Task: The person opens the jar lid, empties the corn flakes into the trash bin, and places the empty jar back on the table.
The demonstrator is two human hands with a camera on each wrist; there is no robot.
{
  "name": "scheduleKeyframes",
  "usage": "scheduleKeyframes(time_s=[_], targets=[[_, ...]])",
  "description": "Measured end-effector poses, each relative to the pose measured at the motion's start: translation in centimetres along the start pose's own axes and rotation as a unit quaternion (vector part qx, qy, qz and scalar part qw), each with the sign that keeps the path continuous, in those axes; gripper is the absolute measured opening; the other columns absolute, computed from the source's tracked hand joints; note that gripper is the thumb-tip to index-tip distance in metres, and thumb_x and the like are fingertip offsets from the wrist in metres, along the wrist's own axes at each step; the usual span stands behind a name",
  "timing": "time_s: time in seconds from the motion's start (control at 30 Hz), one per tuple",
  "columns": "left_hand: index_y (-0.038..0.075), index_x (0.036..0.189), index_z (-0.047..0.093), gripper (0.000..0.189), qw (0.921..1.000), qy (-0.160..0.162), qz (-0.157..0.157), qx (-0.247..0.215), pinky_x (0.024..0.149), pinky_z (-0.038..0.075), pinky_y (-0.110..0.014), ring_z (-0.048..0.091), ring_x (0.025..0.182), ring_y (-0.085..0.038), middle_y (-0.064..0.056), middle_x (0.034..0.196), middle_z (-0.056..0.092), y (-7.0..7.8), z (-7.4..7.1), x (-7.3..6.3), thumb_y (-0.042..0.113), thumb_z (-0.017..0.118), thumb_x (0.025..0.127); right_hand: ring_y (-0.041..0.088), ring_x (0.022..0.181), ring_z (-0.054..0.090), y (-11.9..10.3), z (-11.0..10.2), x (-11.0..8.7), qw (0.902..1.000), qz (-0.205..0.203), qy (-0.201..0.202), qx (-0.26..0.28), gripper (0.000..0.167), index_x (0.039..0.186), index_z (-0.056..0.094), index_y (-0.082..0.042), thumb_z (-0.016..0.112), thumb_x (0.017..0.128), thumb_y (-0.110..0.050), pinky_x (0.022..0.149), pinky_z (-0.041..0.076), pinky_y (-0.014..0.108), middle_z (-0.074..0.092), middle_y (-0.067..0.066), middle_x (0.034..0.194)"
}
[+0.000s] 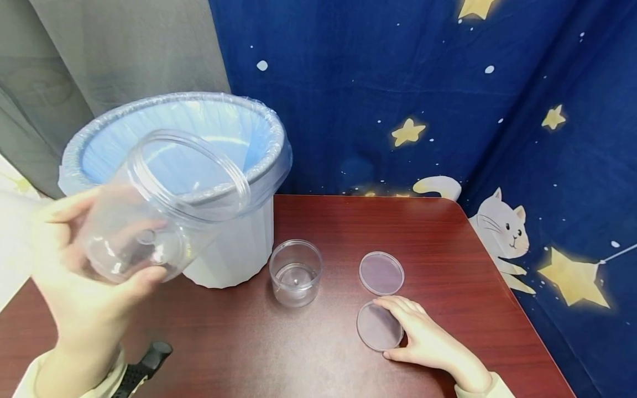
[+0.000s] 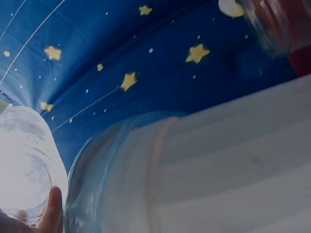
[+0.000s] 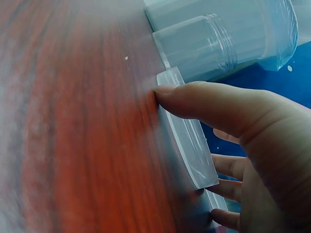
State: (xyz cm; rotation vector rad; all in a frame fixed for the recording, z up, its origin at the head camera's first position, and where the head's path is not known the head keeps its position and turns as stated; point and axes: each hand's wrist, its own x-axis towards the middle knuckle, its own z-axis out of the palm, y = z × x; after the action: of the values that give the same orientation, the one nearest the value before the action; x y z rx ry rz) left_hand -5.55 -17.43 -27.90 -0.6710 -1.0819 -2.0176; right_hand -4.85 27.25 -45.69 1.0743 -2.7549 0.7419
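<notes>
My left hand grips a clear plastic jar by its base end, holding it up at the left. The jar is tilted, its open threaded mouth facing up and right, and it overlaps the lined bin in the head view. At the lower right, my right hand grips a round clear lid at its edge, with thumb and fingers on opposite sides. The lid lies at the tabletop in the right wrist view. Just beyond it is a second round lid, flat on the table.
Another clear jar stands upright and lidless on the dark red wooden table. Behind it to the left stands a white bin with a blue plastic liner. A blue star-patterned curtain hangs at the back and right.
</notes>
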Motion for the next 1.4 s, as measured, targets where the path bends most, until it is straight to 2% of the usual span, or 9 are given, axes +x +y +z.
scheduleKeyframes(time_s=[0.23, 0.43, 0.6, 0.77, 0.87, 1.1, 1.2, 1.3, 1.4], targets=[[-0.022, 0.124, 0.033, 0.11, 0.9986, -0.041, -0.016, 0.031, 0.074, 0.055, -0.038, 0.046, 0.115, -0.044, -0.04, 0.126, 0.037, -0.2, 0.3, -2.3, -0.039, 0.071, 0.023, 0.014, 0.126, 0.04, 0.1, 0.0, 0.0, 1.0, 0.003, -0.003, 0.004, 0.087, 0.138, 0.047, -0.016, 0.084, 0.061, -0.034, 0.097, 0.029, 0.04, 0.047, -0.008, 0.135], [-0.016, 0.131, 0.041, 0.101, 0.9873, -0.102, -0.026, 0.119, 0.09, 0.044, -0.026, 0.044, 0.115, -0.035, -0.026, 0.124, 0.048, -0.1, 1.9, -3.1, -0.016, 0.089, 0.042, 0.015, 0.125, 0.041, 0.1, 0.1, 0.0, 1.0, -0.002, 0.0, 0.0, 0.088, 0.138, 0.047, -0.015, 0.085, 0.061, -0.033, 0.096, 0.029, 0.041, 0.047, -0.007, 0.135], [-0.016, 0.13, 0.046, 0.097, 0.9649, -0.136, -0.008, 0.224, 0.092, 0.04, -0.023, 0.044, 0.112, -0.03, -0.019, 0.125, 0.05, -0.5, 2.1, -3.4, 0.002, 0.093, 0.048, 0.014, 0.125, 0.041, 0.0, 0.1, 0.0, 1.0, 0.0, 0.001, 0.001, 0.088, 0.138, 0.048, -0.015, 0.085, 0.06, -0.034, 0.097, 0.027, 0.037, 0.047, -0.008, 0.135], [-0.014, 0.128, 0.05, 0.098, 0.9339, -0.17, -0.026, 0.314, 0.089, 0.041, -0.021, 0.045, 0.11, -0.026, -0.017, 0.124, 0.05, -0.7, 1.9, -3.9, -0.005, 0.088, 0.038, 0.014, 0.125, 0.041, 0.0, 0.0, 0.0, 1.0, 0.001, -0.001, 0.003, 0.088, 0.138, 0.048, -0.015, 0.085, 0.06, -0.034, 0.097, 0.027, 0.037, 0.047, -0.007, 0.135], [-0.017, 0.126, 0.048, 0.096, 0.9362, -0.187, -0.043, 0.295, 0.09, 0.042, -0.022, 0.051, 0.106, -0.024, -0.02, 0.121, 0.05, -1.2, 1.6, -4.4, -0.013, 0.084, 0.037, 0.015, 0.126, 0.04, 0.0, 0.0, 0.0, 1.0, 0.004, -0.008, 0.002, 0.088, 0.138, 0.046, -0.015, 0.085, 0.061, -0.034, 0.097, 0.029, 0.041, 0.046, -0.007, 0.136], [-0.02, 0.128, 0.038, 0.092, 0.9543, -0.217, -0.091, 0.184, 0.092, 0.046, -0.028, 0.056, 0.111, -0.026, -0.025, 0.123, 0.05, -2.5, 1.0, -5.9, -0.021, 0.08, 0.046, 0.015, 0.125, 0.041, 0.0, -0.1, 0.0, 1.0, 0.0, -0.006, 0.0, 0.088, 0.139, 0.046, -0.015, 0.085, 0.061, -0.033, 0.096, 0.031, 0.044, 0.047, -0.007, 0.136], [-0.015, 0.13, 0.039, 0.094, 0.9407, -0.223, -0.137, 0.216, 0.092, 0.046, -0.029, 0.056, 0.112, -0.023, -0.025, 0.124, 0.05, -2.5, 1.0, -6.5, -0.025, 0.079, 0.045, 0.014, 0.125, 0.041, 0.0, 0.0, 0.1, 1.0, -0.003, -0.003, -0.003, 0.088, 0.138, 0.046, -0.015, 0.085, 0.061, -0.033, 0.096, 0.031, 0.042, 0.047, -0.007, 0.135], [-0.008, 0.131, 0.04, 0.094, 0.9179, -0.238, -0.175, 0.264, 0.091, 0.047, -0.028, 0.057, 0.113, -0.021, -0.023, 0.124, 0.051, -2.6, 0.9, -7.1, -0.022, 0.082, 0.048, 0.012, 0.125, 0.04, -0.1, 0.0, 0.0, 1.0, 0.003, -0.002, 0.001, 0.086, 0.138, 0.047, -0.016, 0.084, 0.062, -0.033, 0.096, 0.029, 0.039, 0.046, -0.01, 0.135], [-0.003, 0.131, 0.043, 0.093, 0.9032, -0.253, -0.186, 0.292, 0.088, 0.048, -0.023, 0.058, 0.111, -0.019, -0.021, 0.123, 0.055, -3.1, 0.7, -7.8, -0.014, 0.086, 0.049, 0.012, 0.125, 0.041, -0.1, 0.0, 0.0, 1.0, 0.005, 0.0, 0.004, 0.086, 0.138, 0.048, -0.016, 0.084, 0.062, -0.033, 0.096, 0.029, 0.038, 0.047, -0.01, 0.135]])
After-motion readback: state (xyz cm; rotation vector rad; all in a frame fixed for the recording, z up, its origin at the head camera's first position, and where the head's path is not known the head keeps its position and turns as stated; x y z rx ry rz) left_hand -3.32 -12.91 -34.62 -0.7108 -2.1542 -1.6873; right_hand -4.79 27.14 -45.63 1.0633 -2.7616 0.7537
